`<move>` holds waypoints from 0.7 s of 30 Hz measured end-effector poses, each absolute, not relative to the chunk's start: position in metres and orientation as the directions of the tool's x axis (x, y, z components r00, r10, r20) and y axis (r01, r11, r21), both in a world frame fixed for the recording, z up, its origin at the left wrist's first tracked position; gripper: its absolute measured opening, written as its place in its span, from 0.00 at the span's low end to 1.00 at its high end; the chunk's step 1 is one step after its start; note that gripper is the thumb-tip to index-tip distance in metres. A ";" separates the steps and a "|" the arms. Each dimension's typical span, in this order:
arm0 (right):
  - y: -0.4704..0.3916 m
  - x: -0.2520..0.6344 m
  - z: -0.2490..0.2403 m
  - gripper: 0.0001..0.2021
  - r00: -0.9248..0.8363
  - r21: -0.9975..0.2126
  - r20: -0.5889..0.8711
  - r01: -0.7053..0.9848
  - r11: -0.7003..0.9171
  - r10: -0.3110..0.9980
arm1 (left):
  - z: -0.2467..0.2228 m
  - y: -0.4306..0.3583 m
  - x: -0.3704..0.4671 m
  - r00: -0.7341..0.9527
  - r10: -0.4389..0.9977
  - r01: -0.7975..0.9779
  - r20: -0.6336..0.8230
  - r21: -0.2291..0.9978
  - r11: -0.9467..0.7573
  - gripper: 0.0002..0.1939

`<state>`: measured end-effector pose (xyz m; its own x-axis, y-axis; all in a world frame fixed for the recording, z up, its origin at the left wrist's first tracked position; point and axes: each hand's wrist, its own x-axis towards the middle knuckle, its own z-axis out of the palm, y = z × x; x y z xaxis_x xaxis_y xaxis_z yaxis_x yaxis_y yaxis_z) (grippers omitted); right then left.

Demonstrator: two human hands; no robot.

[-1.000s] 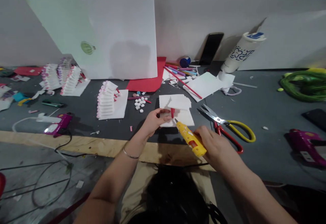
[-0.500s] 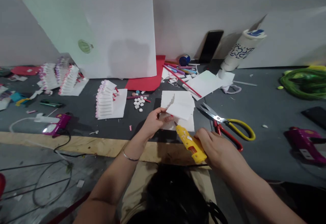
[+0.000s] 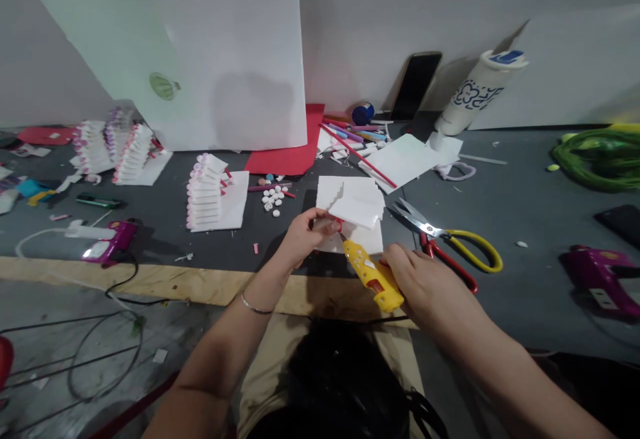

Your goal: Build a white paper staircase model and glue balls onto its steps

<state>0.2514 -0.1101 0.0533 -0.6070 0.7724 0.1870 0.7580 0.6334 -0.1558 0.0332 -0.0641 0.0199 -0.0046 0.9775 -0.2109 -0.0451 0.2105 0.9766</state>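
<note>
My left hand [image 3: 311, 234] pinches a white paper piece [image 3: 354, 210] by its left edge, with a small red bit [image 3: 341, 225] by the fingertips. The piece is tilted over white sheets [image 3: 327, 189] lying on the dark table. In my right hand [image 3: 413, 278] is a yellow glue gun [image 3: 373, 276], its nozzle pointing up and left, close to the red bit and my left fingertips. Small white balls [image 3: 273, 200] lie left of the sheets.
Scissors [image 3: 431, 230] with red and yellow handles lie right of the sheets. A pleated white paper piece [image 3: 205, 196] is at left. Behind are a red sheet [image 3: 287, 159], a phone [image 3: 416, 86] and a white bottle [image 3: 473, 92]. Purple power strips [image 3: 115, 242] sit at both sides.
The glue gun's nozzle has moved slightly up and left, nearer the red bit. The held white paper has tilted and shifted a little up and right.
</note>
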 end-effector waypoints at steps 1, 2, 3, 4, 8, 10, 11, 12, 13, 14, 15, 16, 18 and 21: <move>-0.110 0.252 0.053 0.10 -0.608 -0.154 0.193 0.756 0.636 0.770 | 0.020 -0.064 0.033 -0.006 0.977 -0.042 -0.215 0.976 0.214 0.17; -0.110 0.252 0.053 0.10 -0.609 -0.151 0.200 0.755 0.639 0.767 | 0.020 -0.064 0.033 -0.007 0.976 -0.040 -0.220 0.975 0.219 0.18; -0.110 0.252 0.054 0.09 -0.610 -0.147 0.206 0.754 0.641 0.765 | 0.020 -0.064 0.033 -0.008 0.974 -0.037 -0.226 0.974 0.226 0.18; -0.110 0.252 0.054 0.09 -0.610 -0.142 0.213 0.753 0.642 0.763 | 0.019 -0.064 0.033 -0.009 0.972 -0.035 -0.233 0.972 0.233 0.18; -0.109 0.252 0.055 0.08 -0.609 -0.121 0.240 0.754 0.646 0.756 | 0.019 -0.065 0.033 0.001 0.967 -0.038 -0.255 0.966 0.254 0.19; -0.109 0.252 0.055 0.08 -0.611 -0.108 0.242 0.755 0.646 0.754 | 0.020 -0.065 0.033 0.010 0.965 -0.045 -0.262 0.964 0.262 0.20; -0.109 0.252 0.056 0.07 -0.612 -0.100 0.238 0.757 0.646 0.754 | 0.020 -0.065 0.033 0.016 0.964 -0.047 -0.266 0.963 0.267 0.20; -0.109 0.252 0.057 0.07 -0.612 -0.089 0.234 0.761 0.643 0.756 | 0.020 -0.065 0.033 0.020 0.963 -0.049 -0.269 0.962 0.269 0.20; -0.109 0.252 0.057 0.07 -0.609 -0.079 0.231 0.765 0.639 0.759 | 0.021 -0.065 0.033 0.023 0.963 -0.048 -0.269 0.962 0.270 0.20; -0.109 0.252 0.058 0.07 -0.606 -0.068 0.230 0.771 0.634 0.762 | 0.021 -0.065 0.033 0.023 0.963 -0.047 -0.267 0.962 0.268 0.20; -0.109 0.252 0.058 0.07 -0.603 -0.056 0.232 0.775 0.629 0.764 | 0.021 -0.065 0.033 0.021 0.964 -0.044 -0.265 0.963 0.265 0.20; -0.110 0.252 0.059 0.07 -0.601 -0.044 0.239 0.778 0.627 0.763 | 0.021 -0.065 0.034 0.018 0.965 -0.043 -0.263 0.964 0.263 0.20; -0.109 0.253 0.059 0.07 -0.603 -0.024 0.260 0.777 0.629 0.754 | 0.021 -0.065 0.034 0.017 0.965 -0.042 -0.261 0.964 0.262 0.20; -0.109 0.254 0.060 0.07 -0.611 -0.009 0.299 0.767 0.642 0.733 | 0.020 -0.064 0.034 0.022 0.966 -0.041 -0.256 0.966 0.257 0.20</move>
